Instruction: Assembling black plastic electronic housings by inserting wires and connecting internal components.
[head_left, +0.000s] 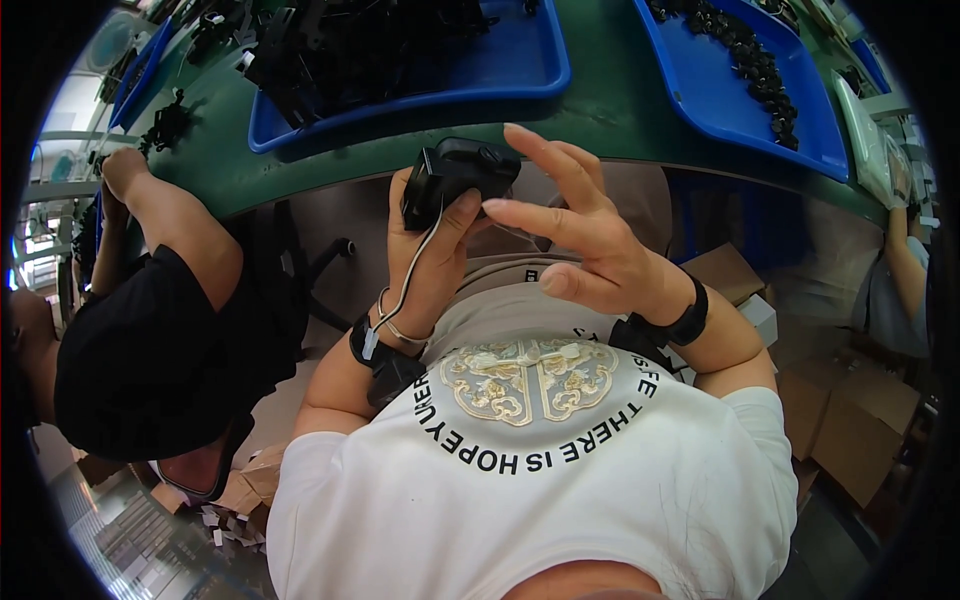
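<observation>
My left hand (pixel 428 250) is wrapped round a black plastic housing (pixel 450 180), thumb on its near side, holding it just off the table's front edge. A thin pale cord (pixel 415 258) runs from beside the housing down to the band at my left wrist. To the right of the housing is my right hand (pixel 595 240), open with its fingers spread. Its index fingertip is close to the housing's right end; I cannot tell whether it touches. Nothing shows in the right hand.
Beyond the housing, a blue tray (pixel 440 101) heaped with black parts stands on the green table (pixel 600 120). Another blue tray (pixel 700 98) with small black pieces is at the right. Co-workers sit on both sides. Cardboard boxes (pixel 865 430) stand at the lower right.
</observation>
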